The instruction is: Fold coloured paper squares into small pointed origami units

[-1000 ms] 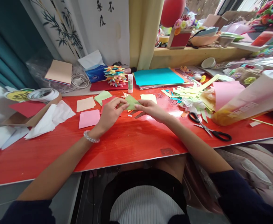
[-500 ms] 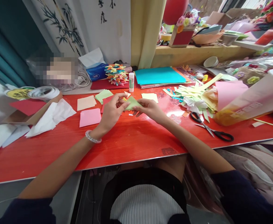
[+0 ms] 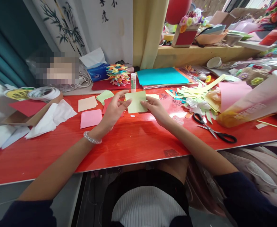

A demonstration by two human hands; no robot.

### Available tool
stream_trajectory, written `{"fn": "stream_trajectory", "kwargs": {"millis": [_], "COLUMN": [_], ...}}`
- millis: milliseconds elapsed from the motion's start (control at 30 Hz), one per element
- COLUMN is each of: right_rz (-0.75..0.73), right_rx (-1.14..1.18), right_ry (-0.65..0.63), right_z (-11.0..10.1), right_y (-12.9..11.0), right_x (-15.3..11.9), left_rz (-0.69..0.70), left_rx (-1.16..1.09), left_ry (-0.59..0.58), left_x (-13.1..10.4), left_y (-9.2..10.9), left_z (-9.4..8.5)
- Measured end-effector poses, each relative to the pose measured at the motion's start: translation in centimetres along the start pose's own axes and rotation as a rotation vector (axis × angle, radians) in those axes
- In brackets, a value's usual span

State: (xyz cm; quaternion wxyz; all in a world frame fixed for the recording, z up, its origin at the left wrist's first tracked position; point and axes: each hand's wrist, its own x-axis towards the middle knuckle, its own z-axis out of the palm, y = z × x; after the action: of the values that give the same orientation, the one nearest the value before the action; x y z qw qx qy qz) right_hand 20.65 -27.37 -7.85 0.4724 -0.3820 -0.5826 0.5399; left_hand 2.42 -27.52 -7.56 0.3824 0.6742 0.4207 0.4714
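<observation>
A light green paper square [image 3: 136, 102] is held up above the red table [image 3: 129, 142], opened out nearly flat. My left hand [image 3: 115, 108] pinches its left edge between thumb and fingers. The right edge is in the grip of my right hand [image 3: 156, 108]. Behind the square stands a glue stick [image 3: 133, 82]. Left of my hands lie a pink square stack [image 3: 91, 119], peach squares [image 3: 87, 103], green squares [image 3: 104, 96] and red paper [image 3: 107, 103], partly hidden by my left hand. Pale yellow paper [image 3: 154, 96] lies behind my right hand.
Black-handled scissors [image 3: 205, 126] lie at the right, beside a heap of paper strips [image 3: 192, 94] and a tall translucent cup [image 3: 254, 101]. Blue sheets [image 3: 162, 77] and a spiky paper ball [image 3: 118, 75] are at the back. A cardboard box [image 3: 31, 116] sits left.
The green paper was folded into a triangle shape and is now opened into a square. My left hand has shifted slightly left, and my right hand slightly right.
</observation>
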Motion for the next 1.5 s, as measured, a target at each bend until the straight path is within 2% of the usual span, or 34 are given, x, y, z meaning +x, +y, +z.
{"fn": "stream_trajectory", "kwargs": {"millis": [133,333,433,500,567,733,867,1000,1067,1233,1367,1500], "right_rz": [-0.016,0.022,0.004,-0.014,-0.034,-0.062,-0.078,-0.066,-0.042,0.025,0.008,-0.001], "right_rx": [0.057,0.028,0.029,0.046,0.073,0.091,-0.002,-0.110,-0.105,0.009,-0.005,-0.036], "right_ry": [-0.001,-0.060,-0.089,-0.101,-0.120,-0.193,-0.179,-0.075,-0.044,-0.118,-0.154,-0.140], "right_z": [0.6,1.2,1.4,1.6,1.9,2.5,2.6,2.3,2.3,2.2,2.0,1.9], "right_y": [0.5,1.0,1.0,1.0,1.1,1.4,1.6,2.0,2.1,2.0,1.7,1.3], "right_x": [-0.1,-0.3,-0.4,-0.6,-0.7,-1.2,-1.3,-1.1,-1.0,-0.9,-0.9,-1.1], "left_rz": [0.051,0.117,0.213,0.316,0.370,0.245,0.103,0.002,-0.033,-0.091,-0.099,-0.107], "left_rx": [0.053,0.314,0.468,0.562,0.588,0.344,0.157,-0.021,-0.092,-0.032,-0.077,-0.126], "left_ry": [0.027,0.145,0.191,0.161,0.062,-0.194,-0.281,-0.333,-0.316,-0.115,-0.125,-0.078], "left_x": [-0.4,-1.4,-1.5,-1.4,-1.2,-1.5,-2.2,-2.2,-1.8,-0.6,-0.5,-0.7], "left_y": [0.1,1.0,0.8,0.6,0.5,0.7,1.5,2.1,2.1,1.3,0.9,1.1], "left_z": [0.2,0.3,0.4,0.6,0.8,1.4,1.6,1.5,1.2,0.3,0.2,0.4]}}
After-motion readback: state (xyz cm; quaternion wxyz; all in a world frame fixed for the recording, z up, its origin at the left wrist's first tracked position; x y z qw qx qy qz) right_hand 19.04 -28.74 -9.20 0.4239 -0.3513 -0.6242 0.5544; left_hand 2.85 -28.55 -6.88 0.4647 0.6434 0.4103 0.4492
